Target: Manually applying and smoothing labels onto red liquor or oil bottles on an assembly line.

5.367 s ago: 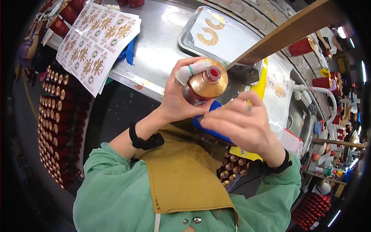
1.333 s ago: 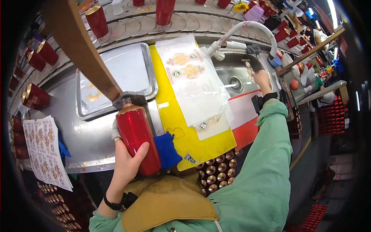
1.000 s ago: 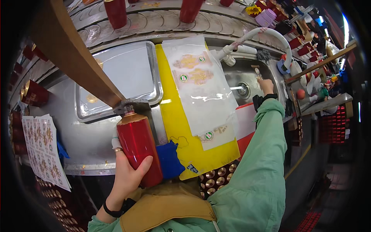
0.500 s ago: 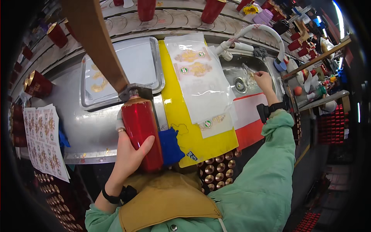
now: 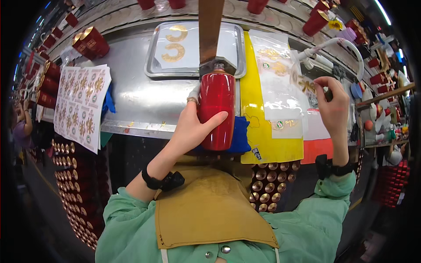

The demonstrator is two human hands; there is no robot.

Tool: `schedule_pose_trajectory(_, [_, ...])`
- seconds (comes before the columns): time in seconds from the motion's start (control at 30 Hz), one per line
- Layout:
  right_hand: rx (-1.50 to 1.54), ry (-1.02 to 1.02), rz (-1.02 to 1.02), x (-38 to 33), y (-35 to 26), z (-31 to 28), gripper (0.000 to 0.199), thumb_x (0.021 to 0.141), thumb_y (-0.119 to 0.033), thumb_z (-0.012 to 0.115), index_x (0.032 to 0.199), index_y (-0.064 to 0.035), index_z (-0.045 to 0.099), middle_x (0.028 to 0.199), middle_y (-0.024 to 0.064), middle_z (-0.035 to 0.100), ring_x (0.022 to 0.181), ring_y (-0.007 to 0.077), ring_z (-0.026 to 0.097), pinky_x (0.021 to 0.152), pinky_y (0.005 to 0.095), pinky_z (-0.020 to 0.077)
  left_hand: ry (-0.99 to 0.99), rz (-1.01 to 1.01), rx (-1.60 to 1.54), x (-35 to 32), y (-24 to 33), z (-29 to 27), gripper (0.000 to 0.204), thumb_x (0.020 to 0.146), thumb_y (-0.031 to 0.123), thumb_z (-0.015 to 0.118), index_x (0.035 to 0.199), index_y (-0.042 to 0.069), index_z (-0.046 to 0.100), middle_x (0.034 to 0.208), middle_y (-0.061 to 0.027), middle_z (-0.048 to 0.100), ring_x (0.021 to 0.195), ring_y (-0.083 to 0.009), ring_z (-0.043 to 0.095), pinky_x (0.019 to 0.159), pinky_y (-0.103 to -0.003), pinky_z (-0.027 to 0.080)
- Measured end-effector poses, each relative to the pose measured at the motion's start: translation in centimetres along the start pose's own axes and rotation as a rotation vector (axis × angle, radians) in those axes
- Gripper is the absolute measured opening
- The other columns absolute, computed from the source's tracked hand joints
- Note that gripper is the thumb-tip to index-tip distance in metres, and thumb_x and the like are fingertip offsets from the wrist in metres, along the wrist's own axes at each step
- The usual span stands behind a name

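Note:
My left hand (image 5: 190, 127) grips a glossy red bottle (image 5: 217, 109) lying lengthwise, its neck pushed against a metal holder (image 5: 218, 65) on the end of a wooden beam (image 5: 209, 26). A blue cloth (image 5: 240, 138) sits under the bottle's base. My right hand (image 5: 332, 105) is raised over the right side of the bench, pinching a thin gold decal (image 5: 307, 85) between thumb and fingers. Below it lies a clear sheet with gold decals (image 5: 280, 87) on a yellow mat (image 5: 258, 131).
A steel tray (image 5: 193, 48) with two gold curved decals sits at the back. A stack of printed label sheets (image 5: 81, 105) hangs over the bench's left edge. Red bottles line the back and both sides. A white hose (image 5: 337, 44) arches at right. Gold caps fill crates below.
My right hand has drawn back from the sink at the far right toward me, now holding a gold decal. The left hand still holds the red bottle against the holder.

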State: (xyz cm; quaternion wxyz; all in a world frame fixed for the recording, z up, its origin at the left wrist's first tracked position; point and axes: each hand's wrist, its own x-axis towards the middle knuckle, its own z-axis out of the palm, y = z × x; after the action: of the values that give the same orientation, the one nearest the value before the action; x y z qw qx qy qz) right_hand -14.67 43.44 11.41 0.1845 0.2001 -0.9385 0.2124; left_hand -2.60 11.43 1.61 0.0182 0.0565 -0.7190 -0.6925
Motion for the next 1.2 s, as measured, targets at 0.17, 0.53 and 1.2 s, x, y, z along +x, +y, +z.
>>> schedule_pose_trajectory(0.17, [0.142, -0.029, -0.248, -0.6, -5.5, -0.1, 0.016, 0.087, 0.006, 0.069, 0.099, -0.0033, 0.073, 0.093, 0.0102, 0.067, 0.088, 0.0291, 0.063, 0.071, 0.0365, 0.0496, -0.101, -0.077, -0.219, 0.6, -0.3, -0.5, 0.082, 0.090, 0.022, 0.081, 0.149, -0.009, 0.033, 0.133, -0.0206, 0.061, 0.122, -0.0253, 0.065, 0.104, -0.040, 0.054])
schedule_pose_trajectory(0.53, [0.184, -0.411, -0.641, 1.8, -13.2, -2.2, 0.024, 0.075, 0.011, 0.066, 0.093, -0.0046, 0.067, 0.084, 0.0084, 0.060, 0.081, 0.0316, 0.057, 0.068, 0.0416, 0.0460, -0.138, -0.181, -0.329, 1.4, 0.0, -1.6, 0.076, 0.107, 0.051, 0.053, 0.156, -0.003, 0.033, 0.144, -0.0171, 0.056, 0.130, -0.0248, 0.058, 0.112, -0.040, 0.045])
schedule_pose_trajectory(1.2, [0.458, -0.239, -0.110, 4.2, -11.2, 10.5, 0.020, 0.089, -0.020, 0.077, 0.106, -0.0097, 0.074, 0.078, 0.0054, 0.057, 0.075, 0.0209, 0.057, 0.070, 0.0361, 0.0469, -0.153, -0.030, -0.110, -1.2, -1.1, -0.7, 0.118, 0.079, 0.034, 0.092, 0.156, -0.010, 0.014, 0.151, -0.0226, 0.045, 0.142, -0.0273, 0.047, 0.120, -0.041, 0.037])
